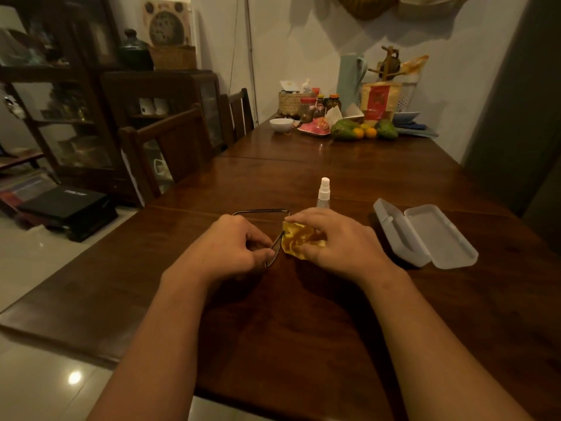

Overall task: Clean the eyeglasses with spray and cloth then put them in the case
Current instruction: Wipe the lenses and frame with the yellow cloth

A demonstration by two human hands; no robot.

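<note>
Looked like the wiping step: left grip pinched the glasses low over the surface; right grip curled round the cloth, pressing one lens. Next probably needs arms folded, then the open case at right.

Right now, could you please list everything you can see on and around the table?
eyeglasses: one, dark thin frame, table centre, in left hand
cloth: one, yellow, crumpled, in right hand
spray bottle: one, clear, white nozzle, upright behind cloth
case: one, pale translucent, open, right of hands
table: one, dark brown wood
chairs: two, dark wood, table's left side
fruit: several, green and orange, table's far end
hands: two; left pinches eyeglasses, right holds cloth
</note>
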